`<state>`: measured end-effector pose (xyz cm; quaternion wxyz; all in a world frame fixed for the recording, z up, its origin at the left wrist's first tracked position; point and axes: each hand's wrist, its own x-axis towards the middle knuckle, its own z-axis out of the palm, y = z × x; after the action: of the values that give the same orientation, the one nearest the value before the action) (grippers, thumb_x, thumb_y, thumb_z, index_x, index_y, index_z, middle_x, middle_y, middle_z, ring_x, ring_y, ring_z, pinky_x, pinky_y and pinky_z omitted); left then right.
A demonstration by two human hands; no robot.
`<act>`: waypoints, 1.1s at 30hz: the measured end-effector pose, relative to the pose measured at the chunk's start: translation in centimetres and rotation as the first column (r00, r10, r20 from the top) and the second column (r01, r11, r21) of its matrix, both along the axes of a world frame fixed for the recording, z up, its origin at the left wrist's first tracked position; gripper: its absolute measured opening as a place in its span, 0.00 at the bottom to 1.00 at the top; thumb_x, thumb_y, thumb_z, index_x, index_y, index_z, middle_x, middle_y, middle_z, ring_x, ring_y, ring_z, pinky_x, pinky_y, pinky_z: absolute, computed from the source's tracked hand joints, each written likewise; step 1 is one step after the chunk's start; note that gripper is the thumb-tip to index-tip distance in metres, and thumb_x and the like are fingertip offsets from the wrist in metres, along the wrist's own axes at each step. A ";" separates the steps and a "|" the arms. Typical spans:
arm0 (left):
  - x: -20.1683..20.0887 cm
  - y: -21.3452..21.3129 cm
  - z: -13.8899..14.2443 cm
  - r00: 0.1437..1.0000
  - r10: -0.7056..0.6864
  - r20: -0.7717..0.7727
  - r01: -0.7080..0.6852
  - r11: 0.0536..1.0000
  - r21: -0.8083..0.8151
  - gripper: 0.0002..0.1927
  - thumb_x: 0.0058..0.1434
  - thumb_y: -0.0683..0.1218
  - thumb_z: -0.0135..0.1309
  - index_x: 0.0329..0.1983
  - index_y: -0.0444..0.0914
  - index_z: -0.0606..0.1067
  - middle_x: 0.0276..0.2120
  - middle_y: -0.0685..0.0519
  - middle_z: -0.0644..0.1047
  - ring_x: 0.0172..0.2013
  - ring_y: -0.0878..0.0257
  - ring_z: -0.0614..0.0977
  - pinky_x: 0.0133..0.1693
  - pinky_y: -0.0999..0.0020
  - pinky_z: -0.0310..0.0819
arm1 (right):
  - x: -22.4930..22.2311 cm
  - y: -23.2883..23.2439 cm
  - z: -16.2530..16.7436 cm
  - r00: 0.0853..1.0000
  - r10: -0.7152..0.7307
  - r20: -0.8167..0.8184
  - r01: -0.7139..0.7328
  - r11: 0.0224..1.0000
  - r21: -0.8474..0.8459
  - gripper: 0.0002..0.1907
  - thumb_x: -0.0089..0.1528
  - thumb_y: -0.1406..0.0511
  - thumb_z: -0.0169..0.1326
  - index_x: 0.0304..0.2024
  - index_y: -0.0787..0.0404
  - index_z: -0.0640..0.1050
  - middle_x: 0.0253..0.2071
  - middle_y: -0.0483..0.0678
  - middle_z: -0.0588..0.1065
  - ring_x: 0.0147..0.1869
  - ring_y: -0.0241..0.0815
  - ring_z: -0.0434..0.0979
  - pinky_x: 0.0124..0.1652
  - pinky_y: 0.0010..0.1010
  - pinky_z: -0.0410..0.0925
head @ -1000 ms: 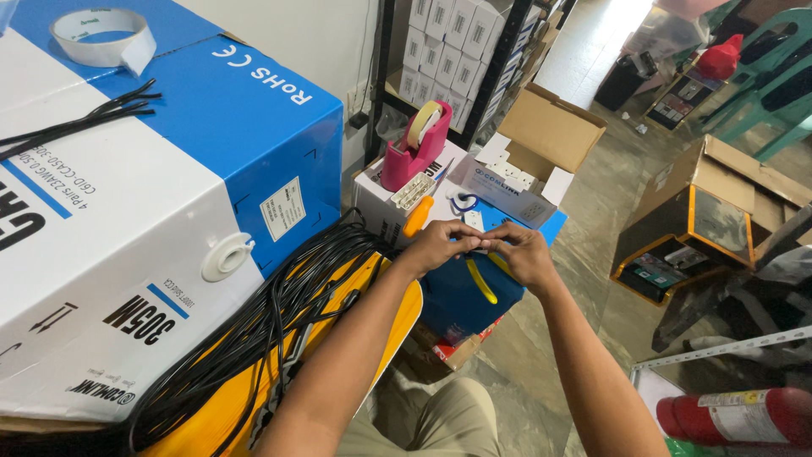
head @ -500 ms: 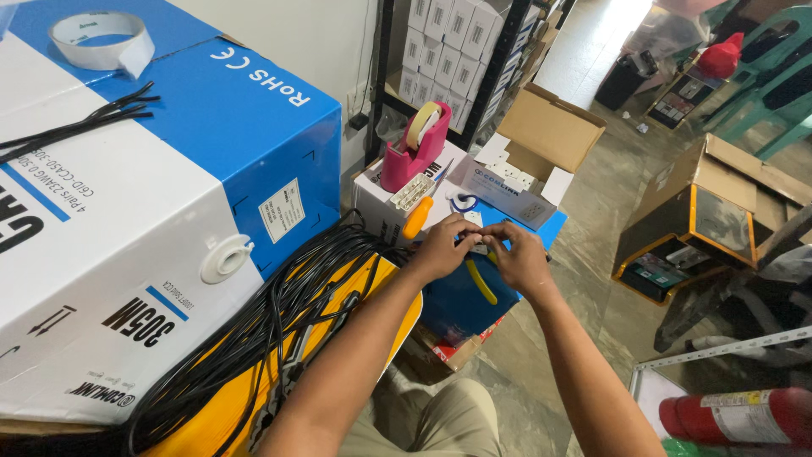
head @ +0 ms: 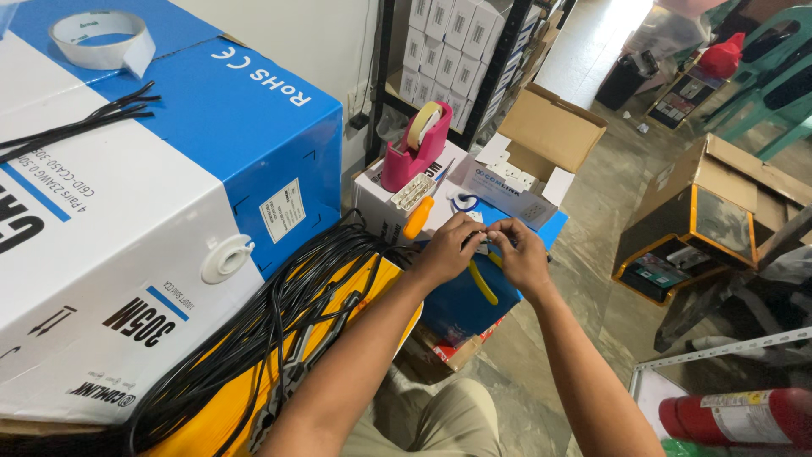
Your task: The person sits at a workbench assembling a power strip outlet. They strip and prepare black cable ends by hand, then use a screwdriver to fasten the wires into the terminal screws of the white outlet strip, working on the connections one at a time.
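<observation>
Pinching something small between thumb and forefinger, the fingers (head: 470,239) of the left hand (head: 448,247) meet those of the right hand (head: 520,254) tip to tip, both sets pressed together on a piece too small to name, likely the end of a black cable; holding it this close and high keeps it steady under the eye. The hands hover just above a blue box (head: 461,300), where a yellow-handled tool (head: 484,283) lies directly beneath them, within easy reach. Just beyond the left hand an orange-handled tool (head: 418,219) rests beside a strip of small white connectors (head: 411,192), and a pink tape dispenser (head: 414,151) stands on the white carton (head: 381,199) behind. A bundle of black cables (head: 279,322) runs from the hands back over a yellow surface (head: 385,279), draped so the free ends come to the worker. To the left stands a large blue and white cable box (head: 169,220) with a roll of white tape (head: 100,35) and black cable ties (head: 80,125) on top. An open cardboard box (head: 550,131) sits farther off; a red fire extinguisher (head: 736,415) lies by the floor.
</observation>
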<state>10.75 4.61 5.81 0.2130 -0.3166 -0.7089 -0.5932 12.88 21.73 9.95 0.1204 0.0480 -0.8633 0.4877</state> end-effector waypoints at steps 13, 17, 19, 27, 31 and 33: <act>-0.6 0.3 -0.6 0.979 -0.033 0.203 0.022 0.998 0.057 0.08 0.63 0.43 0.61 0.41 0.34 0.80 0.35 0.49 0.78 0.33 0.62 0.81 0.37 0.68 0.75 | -1.0 1.2 -1.9 0.987 0.088 0.137 -0.050 0.964 -0.261 0.07 0.67 0.67 0.55 0.44 0.65 0.78 0.38 0.43 0.76 0.43 0.33 0.73 0.46 0.25 0.68; -0.8 0.4 -0.7 0.969 -0.059 0.241 0.043 0.997 0.070 0.09 0.62 0.44 0.61 0.43 0.34 0.81 0.35 0.50 0.79 0.32 0.64 0.81 0.34 0.70 0.75 | -0.9 1.3 -2.1 0.985 0.120 0.124 -0.076 0.946 -0.316 0.06 0.67 0.67 0.55 0.43 0.65 0.77 0.39 0.43 0.77 0.43 0.34 0.74 0.46 0.26 0.69; -0.7 0.3 -0.7 0.969 -0.061 0.239 0.045 0.996 0.074 0.09 0.62 0.44 0.61 0.43 0.34 0.82 0.35 0.51 0.79 0.32 0.65 0.81 0.34 0.70 0.75 | -0.8 1.3 -2.1 0.985 0.126 0.121 -0.080 0.940 -0.331 0.06 0.67 0.67 0.54 0.43 0.65 0.77 0.39 0.44 0.77 0.44 0.34 0.75 0.46 0.26 0.69; -0.5 0.3 -0.5 0.976 -0.028 0.215 0.011 0.997 0.080 0.09 0.60 0.43 0.63 0.43 0.35 0.82 0.33 0.51 0.79 0.31 0.67 0.80 0.34 0.72 0.75 | -0.6 1.0 -2.0 0.986 0.145 0.080 -0.104 0.919 -0.381 0.06 0.67 0.68 0.54 0.44 0.65 0.77 0.40 0.44 0.78 0.44 0.34 0.77 0.47 0.26 0.71; -1.0 0.5 -1.3 0.962 -0.086 0.258 0.047 0.987 0.152 0.09 0.60 0.42 0.63 0.43 0.34 0.83 0.35 0.53 0.80 0.32 0.69 0.80 0.36 0.73 0.75 | -0.4 0.8 -1.5 0.989 0.131 0.070 -0.104 0.946 -0.308 0.06 0.67 0.68 0.54 0.43 0.65 0.78 0.39 0.44 0.78 0.43 0.33 0.76 0.46 0.26 0.70; -1.4 0.6 -2.0 0.939 -0.152 0.309 0.090 0.975 0.204 0.09 0.60 0.42 0.63 0.42 0.34 0.82 0.35 0.54 0.81 0.33 0.71 0.79 0.37 0.74 0.76 | -0.1 0.8 -1.2 0.994 0.091 0.060 -0.078 0.980 -0.181 0.05 0.67 0.68 0.55 0.42 0.65 0.79 0.38 0.44 0.78 0.43 0.33 0.75 0.45 0.26 0.69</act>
<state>9.34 5.24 3.80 0.0857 -0.2371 -0.6545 -0.7128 12.76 22.55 8.72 0.0740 0.0571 -0.8170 0.5690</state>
